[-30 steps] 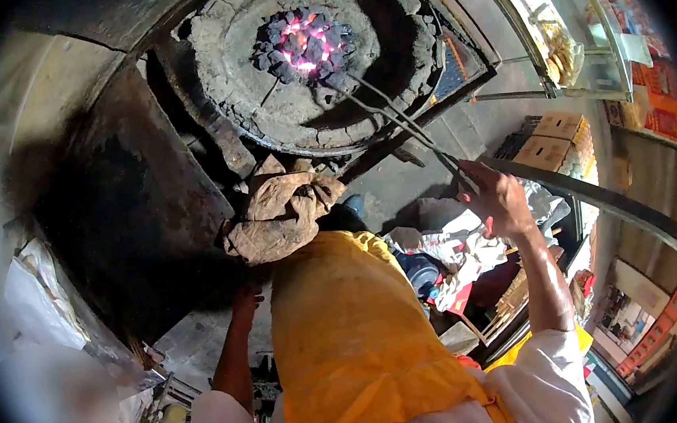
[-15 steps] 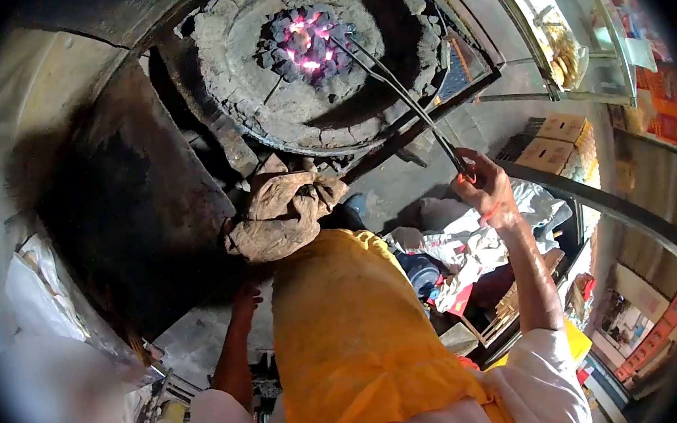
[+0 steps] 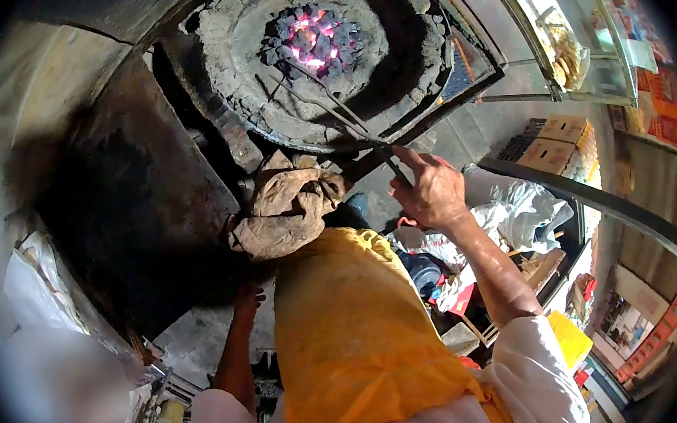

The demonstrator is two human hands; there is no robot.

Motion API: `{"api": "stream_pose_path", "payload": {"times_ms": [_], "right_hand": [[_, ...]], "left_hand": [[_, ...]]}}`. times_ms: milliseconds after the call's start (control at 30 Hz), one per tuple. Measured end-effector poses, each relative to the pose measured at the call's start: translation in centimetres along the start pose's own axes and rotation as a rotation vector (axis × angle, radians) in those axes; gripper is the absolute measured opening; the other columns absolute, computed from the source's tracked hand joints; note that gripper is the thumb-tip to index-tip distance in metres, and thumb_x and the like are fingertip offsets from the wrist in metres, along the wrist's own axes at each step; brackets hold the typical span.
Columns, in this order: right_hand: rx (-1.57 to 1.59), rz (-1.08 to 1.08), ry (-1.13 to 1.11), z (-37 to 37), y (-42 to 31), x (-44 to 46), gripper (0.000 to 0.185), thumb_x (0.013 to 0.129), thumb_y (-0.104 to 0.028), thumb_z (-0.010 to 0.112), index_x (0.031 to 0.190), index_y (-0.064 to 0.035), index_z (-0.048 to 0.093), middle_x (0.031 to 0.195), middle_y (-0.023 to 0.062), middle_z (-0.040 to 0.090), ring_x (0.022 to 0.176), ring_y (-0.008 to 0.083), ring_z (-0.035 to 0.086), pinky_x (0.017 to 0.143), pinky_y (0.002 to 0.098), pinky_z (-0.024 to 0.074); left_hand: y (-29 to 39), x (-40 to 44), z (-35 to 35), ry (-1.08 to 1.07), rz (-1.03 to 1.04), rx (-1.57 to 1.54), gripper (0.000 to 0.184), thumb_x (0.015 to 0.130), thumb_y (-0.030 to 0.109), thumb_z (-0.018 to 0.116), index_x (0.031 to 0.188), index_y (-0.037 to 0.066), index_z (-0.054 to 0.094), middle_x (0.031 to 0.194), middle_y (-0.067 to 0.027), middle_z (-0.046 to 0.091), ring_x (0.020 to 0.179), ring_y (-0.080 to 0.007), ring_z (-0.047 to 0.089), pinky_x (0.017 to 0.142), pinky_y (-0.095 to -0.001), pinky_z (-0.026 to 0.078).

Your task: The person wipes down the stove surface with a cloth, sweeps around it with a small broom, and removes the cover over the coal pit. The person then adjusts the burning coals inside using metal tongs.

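Observation:
My right hand (image 3: 431,192) is closed around the handle end of long metal tongs (image 3: 378,143). The tongs reach over the near rim of a round clay-lined stove (image 3: 225,69), with their two arms apart. Their tips lie at the near left edge of a heap of glowing charcoal (image 3: 311,43) in the stove's middle. My left hand (image 3: 248,302) hangs low beside my yellow apron (image 3: 354,313), its fingers loosely apart and holding nothing. A crumpled brown cloth (image 3: 280,222) lies between the apron and the stove's front edge.
A dark, sooty panel (image 3: 131,204) stands left of the stove. To the right are a metal bar (image 3: 592,195), stacked cartons (image 3: 548,147), white plastic bags (image 3: 525,213) and a glass-sided cabinet (image 3: 570,18). A person, blurred, is at the lower left.
My right hand has moved left and turned back-up with the tongs. Their tips have shifted from the right side of the charcoal to its near left edge. My left hand has barely moved.

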State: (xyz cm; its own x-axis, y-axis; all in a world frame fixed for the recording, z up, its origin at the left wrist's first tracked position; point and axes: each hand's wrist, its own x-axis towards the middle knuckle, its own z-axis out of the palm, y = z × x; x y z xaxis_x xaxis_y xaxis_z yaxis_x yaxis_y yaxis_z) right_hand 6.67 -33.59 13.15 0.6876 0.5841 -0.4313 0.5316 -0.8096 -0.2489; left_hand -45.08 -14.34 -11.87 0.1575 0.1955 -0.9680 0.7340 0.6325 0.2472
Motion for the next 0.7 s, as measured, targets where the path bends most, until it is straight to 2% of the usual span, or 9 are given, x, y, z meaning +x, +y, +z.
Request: {"api": "stream_pose_path", "payload": {"times_ms": [167,300,333,367,467,533,567,633,700], "right_hand": [[-0.107,-0.139,0.185,1.3,0.2,-0.4,0.054,0.081,-0.030,0.070,0.131,-0.0155,0.057,0.102,0.0137,0.068,0.095,0.0303,0.067,0.095,0.0416,0.0476],[-0.328,-0.207,0.244,2.3,1.6,1.0,0.054,0.083,-0.027,0.067,0.135,-0.0162,0.055,0.100,0.0146,0.065,0.087,0.0322,0.066,0.080,0.0441,0.0528],[-0.411,-0.214,0.241,2.2,1.9,1.4,0.053,0.085,-0.025,0.064,0.136,-0.0177,0.054,0.099,0.0143,0.064,0.084,0.0308,0.066,0.072,0.0444,0.0535],[-0.548,-0.252,0.267,2.5,3.0,1.5,0.054,0.085,-0.023,0.063,0.138,-0.0189,0.053,0.100,0.0134,0.064,0.083,0.0279,0.067,0.072,0.0435,0.0537],[-0.475,-0.283,0.303,0.9,5.4,0.0,0.056,0.084,-0.023,0.064,0.139,-0.0193,0.052,0.101,0.0131,0.064,0.078,0.0280,0.067,0.072,0.0431,0.0542],[-0.457,-0.227,0.243,-0.3,6.2,-1.3,0.059,0.081,-0.023,0.068,0.137,-0.0184,0.054,0.096,0.0149,0.065,0.077,0.0296,0.067,0.069,0.0420,0.0543],[-0.440,-0.209,0.242,-0.5,6.5,-1.7,0.060,0.079,-0.023,0.069,0.137,-0.0186,0.054,0.094,0.0157,0.065,0.078,0.0302,0.067,0.068,0.0422,0.0542],[-0.436,-0.192,0.279,-0.3,6.1,-1.8,0.059,0.078,-0.022,0.070,0.135,-0.0197,0.056,0.091,0.0166,0.065,0.078,0.0313,0.067,0.069,0.0439,0.0541],[-0.368,-0.147,0.258,-0.7,5.2,-1.8,0.055,0.077,-0.021,0.070,0.131,-0.0191,0.059,0.091,0.0163,0.065,0.079,0.0326,0.067,0.072,0.0440,0.0541]], "left_hand": [[0.5,-0.7,1.1,0.109,-0.017,0.093,0.039,0.100,0.033,0.056,0.132,0.011,0.052,0.105,-0.0065,0.068,0.080,-0.0147,0.066,0.068,-0.0340,0.047],[1.4,-1.0,1.8,0.068,-0.067,0.078,0.042,0.100,0.034,0.056,0.135,0.012,0.051,0.106,-0.0063,0.067,0.084,-0.0152,0.066,0.070,-0.0343,0.047],[1.7,-1.4,1.9,0.074,-0.061,0.083,0.043,0.099,0.035,0.057,0.135,0.012,0.051,0.105,-0.0061,0.067,0.085,-0.0152,0.066,0.071,-0.0342,0.047],[1.9,-1.1,1.9,0.076,-0.059,0.086,0.043,0.099,0.035,0.057,0.135,0.012,0.051,0.105,-0.0061,0.067,0.085,-0.0152,0.066,0.071,-0.0342,0.047],[0.3,1.0,1.0,0.113,-0.064,0.138,0.043,0.098,0.034,0.059,0.134,0.012,0.051,0.103,-0.0055,0.067,0.085,-0.0149,0.066,0.069,-0.0337,0.047],[-2.3,3.1,-1.2,-0.071,-0.019,-0.066,0.043,0.097,0.033,0.060,0.133,0.012,0.052,0.104,-0.0055,0.067,0.085,-0.0150,0.066,0.067,-0.0333,0.047],[-3.0,4.0,-1.6,-0.077,-0.020,-0.067,0.043,0.097,0.033,0.060,0.133,0.012,0.052,0.104,-0.0055,0.067,0.085,-0.0150,0.066,0.067,-0.0333,0.047],[-2.6,4.8,-1.2,-0.107,-0.152,-0.103,0.042,0.097,0.033,0.057,0.133,0.012,0.052,0.106,-0.0066,0.067,0.085,-0.0155,0.066,0.067,-0.0328,0.046],[-1.6,3.0,-0.6,-0.092,-0.100,-0.103,0.043,0.097,0.034,0.058,0.133,0.011,0.052,0.105,-0.0071,0.067,0.083,-0.0156,0.066,0.067,-0.0328,0.046]]}}
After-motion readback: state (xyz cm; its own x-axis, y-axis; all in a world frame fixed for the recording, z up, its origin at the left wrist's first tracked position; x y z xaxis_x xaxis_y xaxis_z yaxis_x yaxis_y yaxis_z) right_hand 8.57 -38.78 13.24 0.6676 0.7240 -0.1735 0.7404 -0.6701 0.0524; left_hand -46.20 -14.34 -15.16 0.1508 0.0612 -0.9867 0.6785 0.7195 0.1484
